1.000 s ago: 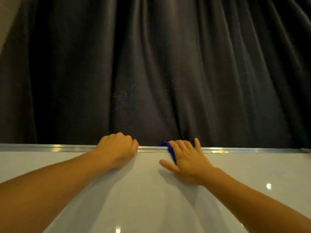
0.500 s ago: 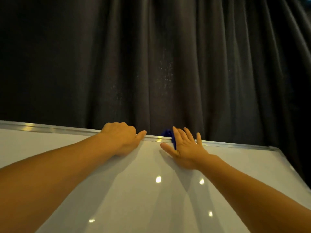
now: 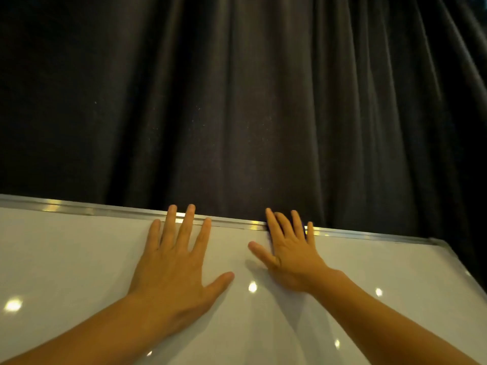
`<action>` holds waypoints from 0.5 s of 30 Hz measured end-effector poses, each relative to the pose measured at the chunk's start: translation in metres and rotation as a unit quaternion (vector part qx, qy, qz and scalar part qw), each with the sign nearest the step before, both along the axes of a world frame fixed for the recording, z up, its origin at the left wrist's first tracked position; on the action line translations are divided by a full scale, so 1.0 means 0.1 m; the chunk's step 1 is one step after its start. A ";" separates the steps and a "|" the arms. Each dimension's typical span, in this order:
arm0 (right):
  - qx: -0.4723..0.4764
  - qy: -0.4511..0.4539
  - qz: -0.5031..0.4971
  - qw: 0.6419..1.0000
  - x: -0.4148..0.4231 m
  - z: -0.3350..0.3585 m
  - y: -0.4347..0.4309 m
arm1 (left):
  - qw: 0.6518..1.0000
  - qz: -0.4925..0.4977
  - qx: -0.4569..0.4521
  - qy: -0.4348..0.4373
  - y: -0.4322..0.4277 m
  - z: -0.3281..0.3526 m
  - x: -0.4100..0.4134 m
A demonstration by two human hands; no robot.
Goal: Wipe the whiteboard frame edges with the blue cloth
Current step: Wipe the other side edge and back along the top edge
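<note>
Head view puts the blue cloth [image 3: 269, 231] almost out of your sight. Only a dark blue sliver shows at the top frame edge [image 3: 105, 209], pinned there under your right hand [image 3: 292, 255]. That hand's fingers [image 3: 283, 225] are straight and close together, not curled. They press the cloth flat on the rail, with their tips reaching just past it.

Your left hand [image 3: 176, 262] lies near it along the same edge, on the side away from the corner [image 3: 437, 242]. Its palm is flat on the whiteboard [image 3: 79, 259], its fingers are spread wide and hold nothing, and the two longest just touch the rail. It looks like a brace for the board.

By my reading you are partway along the top frame edge. The cloth sits between the middle of the visible rail and the corner. The metal looks equally shiny on both sides of your hands, so you cannot tell which stretch is wiped.

The run to the corner and the right side edge [image 3: 463, 270] going down from it probably remain. The other edges are out of frame.

Behind the top frame edge hangs a dark pleated curtain [image 3: 237, 101].
</note>
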State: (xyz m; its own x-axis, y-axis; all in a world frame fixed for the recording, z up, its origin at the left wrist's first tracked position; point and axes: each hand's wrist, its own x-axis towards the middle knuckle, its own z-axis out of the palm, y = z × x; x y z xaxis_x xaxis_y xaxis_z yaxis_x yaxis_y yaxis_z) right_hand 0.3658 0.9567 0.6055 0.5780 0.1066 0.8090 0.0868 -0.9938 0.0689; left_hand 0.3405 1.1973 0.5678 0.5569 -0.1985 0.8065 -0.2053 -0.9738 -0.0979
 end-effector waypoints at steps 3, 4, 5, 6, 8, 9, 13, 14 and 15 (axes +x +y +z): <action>-0.059 -0.013 0.052 0.997 0.06 -0.07 0.14 | 1.000 0.017 -0.017 0.002 0.02 0.01 -0.06; -0.068 -0.023 0.047 0.996 0.04 -0.04 0.01 | 1.000 0.021 -0.020 0.008 0.04 0.00 -0.08; -0.066 -0.032 0.037 0.997 0.01 -0.02 -0.18 | 0.999 0.027 -0.024 0.014 0.05 -0.02 -0.10; -0.051 -0.034 0.024 0.998 -0.01 0.00 -0.39 | 0.999 0.035 -0.026 0.021 0.06 -0.03 -0.12; -0.005 -0.010 -0.010 1.000 -0.04 0.00 -0.80 | 0.998 0.049 -0.030 0.033 -0.02 -0.05 -0.19; 0.014 0.002 -0.019 1.000 -0.06 -0.01 -0.89 | 0.997 0.051 -0.032 0.038 -0.10 -0.05 -0.21; 0.002 0.013 0.072 0.997 -0.07 -0.12 -0.57 | 0.996 0.047 -0.058 0.050 -0.70 -0.06 -0.23; -0.019 0.013 0.096 0.995 -0.06 -0.14 -0.49 | 0.995 0.052 -0.064 0.052 -0.87 -0.06 -0.22; -0.042 0.011 0.110 0.993 -0.06 -0.15 -0.45 | 0.994 0.061 -0.068 0.053 -1.01 -0.07 -0.21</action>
